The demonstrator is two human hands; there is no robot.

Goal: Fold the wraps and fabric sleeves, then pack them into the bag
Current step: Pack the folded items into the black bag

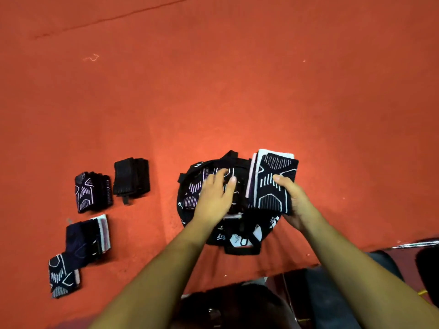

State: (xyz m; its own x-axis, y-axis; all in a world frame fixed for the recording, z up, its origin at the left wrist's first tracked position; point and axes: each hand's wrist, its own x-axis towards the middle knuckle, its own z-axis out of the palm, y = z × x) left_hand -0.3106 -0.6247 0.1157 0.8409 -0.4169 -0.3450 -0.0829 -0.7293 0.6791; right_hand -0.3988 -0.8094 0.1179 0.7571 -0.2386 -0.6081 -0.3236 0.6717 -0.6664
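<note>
The left hand's fingers (228, 188) lie straight and slightly apart, palm down, pressing on the folded black knit sleeves with lilac line patterns (193, 192) that sit inside the bag. The left hand (213, 198) reaches in from above, its bare forearm stretching back toward the lower left.

The right hand (295, 203) clamps a thick stack of folded black-and-white ribbed sleeves (270, 186), with the thumb (281, 181) on top and the other fingers hidden beneath. The stack is held flat, over the bag's right rim.

The round black fabric bag with white printed figures and a webbing handle (237, 227) stands open-topped near the desk's front edge.

Well to the left lie 4 folded piles:
- plain black elastic wraps (131, 176)
- black sleeves with purple lines (91, 192)
- a dark navy and white pile (89, 236)
- a black pile with white lines (63, 276)

All rest on the orange-red felt-like cloth covering the desk (237, 91).
</note>
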